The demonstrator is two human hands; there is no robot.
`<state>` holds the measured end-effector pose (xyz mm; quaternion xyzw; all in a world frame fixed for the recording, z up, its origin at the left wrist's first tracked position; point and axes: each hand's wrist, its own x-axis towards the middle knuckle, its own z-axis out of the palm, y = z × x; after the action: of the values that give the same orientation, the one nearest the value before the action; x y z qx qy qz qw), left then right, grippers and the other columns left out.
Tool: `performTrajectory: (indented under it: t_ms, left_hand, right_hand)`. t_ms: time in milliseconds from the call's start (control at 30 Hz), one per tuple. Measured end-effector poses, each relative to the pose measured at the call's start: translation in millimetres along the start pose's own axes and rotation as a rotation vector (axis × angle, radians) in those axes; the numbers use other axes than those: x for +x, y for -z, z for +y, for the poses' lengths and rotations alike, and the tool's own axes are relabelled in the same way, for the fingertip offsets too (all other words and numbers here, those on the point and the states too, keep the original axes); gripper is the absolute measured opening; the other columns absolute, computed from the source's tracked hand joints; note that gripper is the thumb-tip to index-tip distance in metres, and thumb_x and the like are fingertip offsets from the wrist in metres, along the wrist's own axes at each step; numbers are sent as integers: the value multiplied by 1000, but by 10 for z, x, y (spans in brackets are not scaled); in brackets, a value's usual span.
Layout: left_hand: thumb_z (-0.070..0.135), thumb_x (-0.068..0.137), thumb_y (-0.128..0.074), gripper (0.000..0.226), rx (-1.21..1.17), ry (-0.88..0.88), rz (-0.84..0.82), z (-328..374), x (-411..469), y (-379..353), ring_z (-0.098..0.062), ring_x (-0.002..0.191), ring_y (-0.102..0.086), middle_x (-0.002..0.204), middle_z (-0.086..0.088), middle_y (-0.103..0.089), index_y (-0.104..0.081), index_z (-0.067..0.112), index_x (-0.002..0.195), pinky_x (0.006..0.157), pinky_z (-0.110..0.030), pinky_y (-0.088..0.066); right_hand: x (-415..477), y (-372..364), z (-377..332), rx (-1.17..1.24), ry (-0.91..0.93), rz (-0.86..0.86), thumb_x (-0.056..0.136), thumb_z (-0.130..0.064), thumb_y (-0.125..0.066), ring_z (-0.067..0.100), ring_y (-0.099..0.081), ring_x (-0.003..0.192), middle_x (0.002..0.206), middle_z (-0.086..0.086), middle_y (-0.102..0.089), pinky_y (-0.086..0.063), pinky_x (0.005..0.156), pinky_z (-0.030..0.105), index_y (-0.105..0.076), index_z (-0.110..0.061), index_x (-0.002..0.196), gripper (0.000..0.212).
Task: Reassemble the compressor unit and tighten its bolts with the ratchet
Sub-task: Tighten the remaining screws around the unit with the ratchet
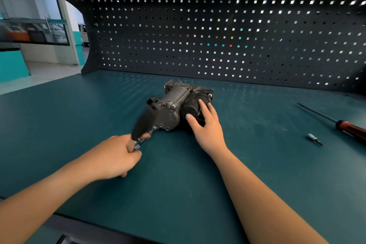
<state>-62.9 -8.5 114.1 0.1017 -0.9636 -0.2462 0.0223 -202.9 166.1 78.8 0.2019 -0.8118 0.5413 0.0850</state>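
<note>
Head view | compressor unit [178, 105] centred on mat [178, 184] near pegboard [217, 41] | left hand [116, 156] gripping ratchet [142, 125] at its near-left corner | right hand [208, 127] spread flat atop it | screwdriver [344, 125] by right edge

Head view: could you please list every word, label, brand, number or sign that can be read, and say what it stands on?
No text here is legible.
Compressor unit: faint raised marks on its end cover, too blurred to read.
Ratchet: blurred, nothing readable.
Screwdriver: no marking visible.
</note>
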Motion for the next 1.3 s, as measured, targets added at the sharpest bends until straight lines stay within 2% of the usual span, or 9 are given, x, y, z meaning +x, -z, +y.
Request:
performTrajectory:
  t_ms: [100, 200, 300, 400, 633, 767, 933, 1100, 1300]
  left_hand:
    - [10, 94, -49, 26, -628, 140, 34, -61, 8, -6, -14, 38, -49, 58, -6, -59, -57, 30, 110, 38, -22, -40]
    - [8, 94, -49, 22, -1057, 292, 70, -102, -7, -2, -14, 36, -50, 55, -9, -62, -63, 19, 106, 35, -19, -42]
    - [9, 94, -46, 20, -1386, 390, 14, -134, -17, 21, -11, 37, -53, 59, -13, -64, -63, 9, 105, 37, -19, -47]
    - [12, 92, -47, 21, -1518, 406, -57, -159, -17, 29, -7, 37, -49, 64, -14, -65, -62, 6, 106, 38, -16, -46]
    - [-12, 85, -52, 42, -1060, 165, -75, -91, -70, -42, -9, 43, -47, 78, -8, -70, -74, 22, 95, 41, -19, -43]
    - [-17, 84, -42, 51, -1048, 183, -46, -59, -81, -52, -10, 42, -46, 75, -8, -69, -77, 20, 83, 40, -20, -41]
    - [-17, 83, -40, 51, -955, 159, -26, -44, -79, -63, -11, 40, -45, 69, -7, -60, -77, 18, 84, 37, -20, -38]
    - [-12, 83, -37, 51, -465, 4, -174, 20, -27, -8, -15, 46, -49, 79, -13, -52, -70, 26, 94, 43, -22, -41]
    - [1, 82, -37, 43, -26, -24, -267, 64, 48, 55, -20, 60, -55, 77, -9, -55, -59, 38, 89, 47, -22, -44]
  right_hand:
    - [-4, 2, -5, -5, 3, -3, 91, -43, -52, 8, -24, 137, 156, -12, -8, -21, 93, 16, -25, -35, 145, 61]
    - [-3, 3, -6, 2, 3, -4, 91, -43, -52, 8, -24, 137, 156, -12, -7, -21, 93, 16, -25, -35, 146, 61]
    - [-2, -2, -12, -6, -1, -2, 92, -43, -52, 7, -23, 137, 156, -12, -8, -21, 93, 16, -25, -35, 146, 61]
    - [-6, -1, -18, -5, -2, -4, 92, -43, -53, 8, -23, 138, 156, -12, -8, -21, 93, 16, -25, -35, 146, 61]
    - [-8, 9, -11, -28, 8, -24, 86, -39, -62, 7, -21, 138, 156, -13, -5, -22, 92, 15, -22, -35, 146, 72]
    - [-12, 5, -1, -73, 16, -32, 85, -35, -65, 6, -16, 140, 157, -12, -4, -19, 94, 13, -12, -26, 149, 83]
    - [-1, 6, 11, -110, 2, -35, 90, -28, -60, 7, -9, 142, 158, -6, -4, -9, 93, 6, -6, -15, 150, 82]
    - [18, 17, 34, -148, 8, -38, 92, -19, -56, 9, -8, 142, 158, -5, -3, -6, 84, 0, -6, -14, 150, 76]
    - [31, 11, 37, -156, 1, -41, 94, -16, -52, 9, -9, 142, 158, -5, -2, -8, 83, 1, -6, -14, 150, 72]
